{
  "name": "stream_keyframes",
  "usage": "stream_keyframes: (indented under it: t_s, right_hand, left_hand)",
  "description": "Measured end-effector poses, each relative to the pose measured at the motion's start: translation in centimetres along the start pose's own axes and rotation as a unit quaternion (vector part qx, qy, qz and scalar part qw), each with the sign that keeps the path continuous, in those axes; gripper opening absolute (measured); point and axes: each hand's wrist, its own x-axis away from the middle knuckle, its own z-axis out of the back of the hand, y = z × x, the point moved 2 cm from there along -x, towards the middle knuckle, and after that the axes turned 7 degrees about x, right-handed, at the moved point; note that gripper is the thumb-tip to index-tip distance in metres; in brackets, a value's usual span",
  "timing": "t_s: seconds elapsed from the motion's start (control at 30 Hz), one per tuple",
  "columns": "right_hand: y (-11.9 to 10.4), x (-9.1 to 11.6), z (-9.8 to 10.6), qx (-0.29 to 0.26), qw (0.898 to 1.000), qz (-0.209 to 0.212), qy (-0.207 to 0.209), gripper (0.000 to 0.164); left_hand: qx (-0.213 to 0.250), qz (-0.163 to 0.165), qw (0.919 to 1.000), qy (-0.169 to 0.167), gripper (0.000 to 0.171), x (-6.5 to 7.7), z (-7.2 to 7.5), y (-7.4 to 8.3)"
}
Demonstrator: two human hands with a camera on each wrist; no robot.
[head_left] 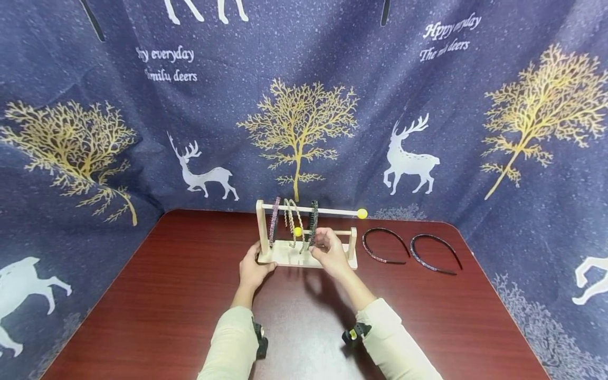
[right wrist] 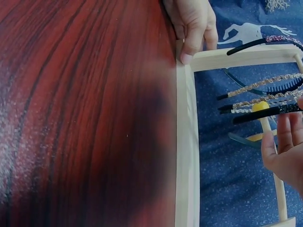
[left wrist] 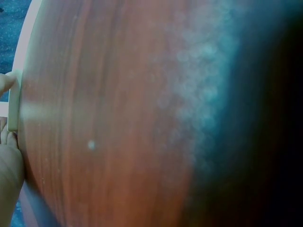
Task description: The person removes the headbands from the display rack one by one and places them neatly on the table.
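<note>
A pale wooden headband rack [head_left: 285, 258] stands toward the back of the table, its two bars tipped with yellow balls. My left hand [head_left: 253, 269] grips the left end of its base; in the right wrist view the left thumb [right wrist: 193, 42] lies over the base corner. My right hand [head_left: 330, 253] holds a black, glittery headband [head_left: 314, 211] that hangs over the upper bar. Left of it on that bar are braided gold headbands [head_left: 291, 214] and a pink-purple headband [head_left: 274, 224]. The left wrist view shows only part of the left hand [left wrist: 9, 165] at the edge.
Two dark glittery headbands, one reddish [head_left: 370, 252] and one bluish [head_left: 423, 262], lie on the table right of the rack. The dark red wooden table [head_left: 190, 295] ends at a blue cloth backdrop [head_left: 332, 68] printed with deer and trees.
</note>
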Motion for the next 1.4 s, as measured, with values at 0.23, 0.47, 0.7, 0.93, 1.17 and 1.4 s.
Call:
stream_keyframes:
  t_s: [0.23,0.47,0.7,0.93,1.17,1.4]
  right_hand:
    - [0.1,-0.1,0.2,0.011,1.0,0.01,0.003,0.029]
    - [-0.6,-0.4,0.8,0.006,0.999,0.028,0.019,0.029]
    - [-1.5,-0.4,1.8,-0.005,0.999,0.039,0.037,0.03]
    - [-2.2,-0.3,2.8,-0.005,0.998,0.044,0.041,0.031]
    - [-2.4,-0.4,4.1,-0.016,0.998,0.038,0.051,0.031]
    - [-0.5,-0.9,5.7,-0.045,0.995,0.054,0.075,0.033]
  left_hand:
    - [0.005,-0.006,1.0,0.002,0.078,0.1,-0.1,-0.2]
    - [0.013,-0.008,0.9999,0.002,0.079,0.0,-0.1,0.1]
    - [0.021,-0.01,0.9997,-0.001,0.078,-0.2,-0.2,-0.2]
    - [0.014,-0.014,0.9998,-0.001,0.079,-0.2,-0.3,-0.6]
    - [0.01,-0.015,0.9998,0.0,0.08,-0.1,-0.2,-0.6]
    - [0.018,-0.005,0.9998,-0.002,0.079,-0.2,-0.1,-0.4]
